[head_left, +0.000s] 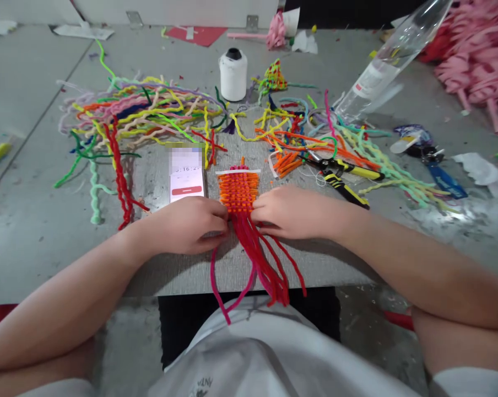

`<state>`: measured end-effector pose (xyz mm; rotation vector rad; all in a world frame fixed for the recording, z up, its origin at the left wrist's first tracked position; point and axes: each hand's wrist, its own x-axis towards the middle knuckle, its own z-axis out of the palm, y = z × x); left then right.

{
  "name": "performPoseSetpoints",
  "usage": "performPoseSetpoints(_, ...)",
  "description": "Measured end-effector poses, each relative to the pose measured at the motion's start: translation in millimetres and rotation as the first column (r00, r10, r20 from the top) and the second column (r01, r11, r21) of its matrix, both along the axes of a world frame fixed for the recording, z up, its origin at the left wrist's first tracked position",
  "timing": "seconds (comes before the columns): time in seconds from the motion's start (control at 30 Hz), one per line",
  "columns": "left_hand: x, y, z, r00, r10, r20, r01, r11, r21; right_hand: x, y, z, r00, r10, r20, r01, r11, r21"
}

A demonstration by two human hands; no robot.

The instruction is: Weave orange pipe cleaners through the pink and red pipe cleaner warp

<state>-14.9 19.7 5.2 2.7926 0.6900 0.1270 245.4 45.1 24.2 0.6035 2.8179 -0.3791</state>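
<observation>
A small woven piece [239, 190] of orange and red chenille strands lies on the table in front of me, with a white strip [237, 172] across its far end. My left hand [195, 223] is closed at its left edge, fingertips pinching the lower corner. At the right edge my right hand [280, 212] pinches the opposite side, its fingers curled. Long red strands [269, 264] run from the weave toward me over the table edge. A magenta strand [214, 275] loops down from beneath my left hand toward my lap. The exact fingertip contact is partly hidden.
A phone [187, 182] lies left of the weave. Black-and-yellow pliers [344, 179] rest to the right. Loose chenille strands [145, 113] are heaped behind, near a white thread spool [233, 76]. A clear bottle [381, 71] stands tilted-looking at back right, beside pink bundles [476, 55].
</observation>
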Motion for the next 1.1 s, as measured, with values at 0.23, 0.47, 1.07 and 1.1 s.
performPoseSetpoints(0.23,3.7,-3.7,-4.4,0.999,0.012,-0.032,-0.012,1.000,-0.009,5.3,-18.9,-13.2,0.987,-0.108,-0.119,0.105,0.994,-0.029)
performPoseSetpoints(0.47,8.7,-10.4,-10.4,0.993,0.114,0.033,-0.113,0.993,-0.020,11.7,-10.6,-46.6,0.924,0.073,-0.374,-0.016,0.988,0.153)
performPoseSetpoints(1.07,-0.7,-3.7,7.0,0.960,0.282,-0.004,-0.281,0.955,-0.092,12.1,-3.9,-53.1,0.817,0.320,-0.480,-0.121,0.908,0.400)
performPoseSetpoints(1.1,-1.2,-3.1,6.7,0.962,0.269,-0.038,-0.272,0.958,-0.092,11.3,-4.6,-53.5,0.816,0.314,-0.486,-0.117,0.913,0.392)
